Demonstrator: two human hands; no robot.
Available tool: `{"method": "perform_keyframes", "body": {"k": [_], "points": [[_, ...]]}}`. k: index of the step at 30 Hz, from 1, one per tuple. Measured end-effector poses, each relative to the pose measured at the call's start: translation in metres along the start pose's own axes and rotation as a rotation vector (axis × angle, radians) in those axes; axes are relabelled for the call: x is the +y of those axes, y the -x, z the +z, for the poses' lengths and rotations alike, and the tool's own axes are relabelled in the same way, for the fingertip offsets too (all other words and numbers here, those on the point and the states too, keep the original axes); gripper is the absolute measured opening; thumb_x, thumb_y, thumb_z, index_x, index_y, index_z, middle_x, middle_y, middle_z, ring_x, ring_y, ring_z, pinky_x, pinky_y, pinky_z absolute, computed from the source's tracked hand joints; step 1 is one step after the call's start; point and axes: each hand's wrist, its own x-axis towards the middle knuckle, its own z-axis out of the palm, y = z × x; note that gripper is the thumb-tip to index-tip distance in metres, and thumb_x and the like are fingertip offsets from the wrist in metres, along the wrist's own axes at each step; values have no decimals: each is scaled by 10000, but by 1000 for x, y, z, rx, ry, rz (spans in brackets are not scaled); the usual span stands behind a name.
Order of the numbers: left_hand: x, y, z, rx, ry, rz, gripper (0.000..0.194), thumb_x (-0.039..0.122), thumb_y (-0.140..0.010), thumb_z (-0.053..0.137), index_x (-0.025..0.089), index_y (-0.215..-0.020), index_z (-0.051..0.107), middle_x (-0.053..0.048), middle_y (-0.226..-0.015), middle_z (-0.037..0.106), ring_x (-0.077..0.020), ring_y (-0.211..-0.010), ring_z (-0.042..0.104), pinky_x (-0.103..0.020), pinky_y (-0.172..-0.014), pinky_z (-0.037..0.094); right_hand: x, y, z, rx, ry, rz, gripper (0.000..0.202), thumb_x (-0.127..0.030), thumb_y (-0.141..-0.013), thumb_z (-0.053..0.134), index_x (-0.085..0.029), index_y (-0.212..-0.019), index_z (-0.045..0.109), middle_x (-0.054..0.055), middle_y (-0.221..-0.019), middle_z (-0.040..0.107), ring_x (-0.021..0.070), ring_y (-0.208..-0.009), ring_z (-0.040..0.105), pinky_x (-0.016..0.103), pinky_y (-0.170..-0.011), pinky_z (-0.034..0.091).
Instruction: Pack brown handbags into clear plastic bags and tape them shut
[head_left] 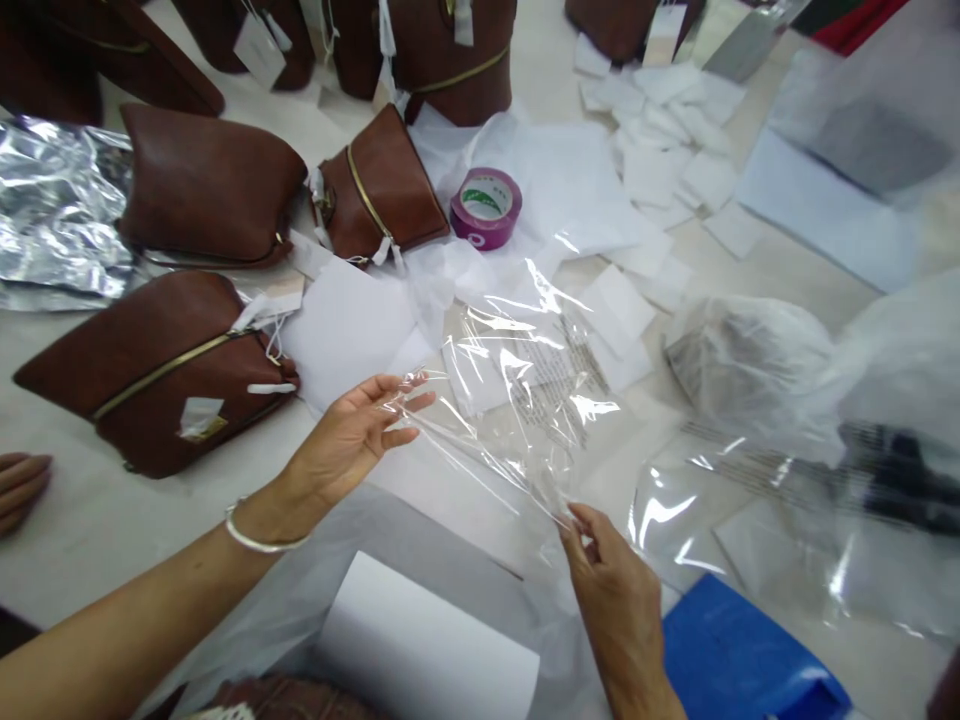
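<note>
A clear plastic bag [525, 400] with printed text stretches between my two hands above the table. My left hand [349, 440], with a bangle on the wrist, has its fingers at one corner of the bag's near edge, the lower fingers spread. The other end of that edge is pinched between thumb and fingers of my right hand [611, 570]. Left of my left hand lies a brown handbag [165, 380] with a gold zip and white tags. White sheets [345, 330] lie just beyond the left fingers, and a white paper roll [431, 640] is close below.
Several more brown handbags [214, 185] stand or lie at the back left beside silver foil [60, 215]. Purple tape [486, 208] sits mid-table. Small white packets [675, 130] are piled behind. A blue packet [750, 650] and more plastic [757, 370] lie right. Another person's hand [22, 490] shows at left.
</note>
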Motion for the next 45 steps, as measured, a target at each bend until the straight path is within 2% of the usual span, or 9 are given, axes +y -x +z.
{"method": "perform_keyframes", "body": {"k": [3,7,11,18,22,26,31,38,45], "points": [[1,-1,-1,18,52,18,199,125,-698,778,175,-823,632,-70,-1300,628,-243,-1114,664,-138,-545,586,0,2,11,53,-27,-101,501,-553,-944,420,-173,-1091,711,104,-1007,760,194,-684,704,296,-662,540],[-6,-5,-9,48,-36,91,277,202,-665,836,180,-838,621,-54,-1216,655,-228,-995,709,-129,-463,557,2,4,16,-94,53,-103,509,-495,-976,349,-193,-1281,623,110,-1191,711,266,-922,725,358,-725,547],[-10,-4,-13,138,-66,159,365,238,-598,883,169,-814,598,-52,-1155,665,-191,-865,728,-84,-365,438,-2,3,11,-90,88,57,601,-584,-931,428,-225,-1413,460,81,-1028,754,249,-652,703,343,-560,473],[-13,5,-9,233,-208,317,348,347,-697,842,194,-851,570,-16,-934,720,-174,-931,701,-246,-791,591,-18,-3,-3,274,-131,325,534,-735,-711,663,-227,-848,570,0,-648,632,191,-578,615,282,-546,435],[-20,5,-18,149,-671,413,301,410,-791,749,204,-966,617,-28,-954,715,-192,-898,680,-315,-876,544,-28,-5,-3,198,-569,509,410,-603,-764,701,-212,-879,650,-18,-618,635,120,-454,486,248,-443,376],[-28,3,-27,-9,-1078,590,196,395,-896,606,202,-886,635,-24,-876,676,-176,-819,636,-289,-802,510,-23,-9,5,23,-1297,709,374,-417,-685,811,-237,-986,679,24,-1047,726,19,-415,407,160,-341,318],[-33,4,-30,-99,-1138,557,234,390,-937,520,188,-860,609,-24,-854,652,-159,-773,603,-265,-737,473,-14,-10,14,-9,-1568,832,387,-266,-615,876,-254,-948,679,-25,-928,739,120,-793,702,286,-800,607],[-38,3,-40,-171,-751,272,358,348,-817,660,207,-713,349,1,-849,546,-146,-841,568,-241,-747,446,-4,2,32,67,-1158,588,417,-323,-616,892,-222,-868,576,-34,-811,733,170,-808,712,303,-840,553],[-34,7,-49,-364,-1145,421,286,370,-972,448,185,-762,502,3,-785,575,-128,-717,541,-235,-701,430,15,10,28,-257,-697,354,383,-555,-838,632,-201,-936,743,71,-1010,757,251,-984,693,332,-871,551]]}}
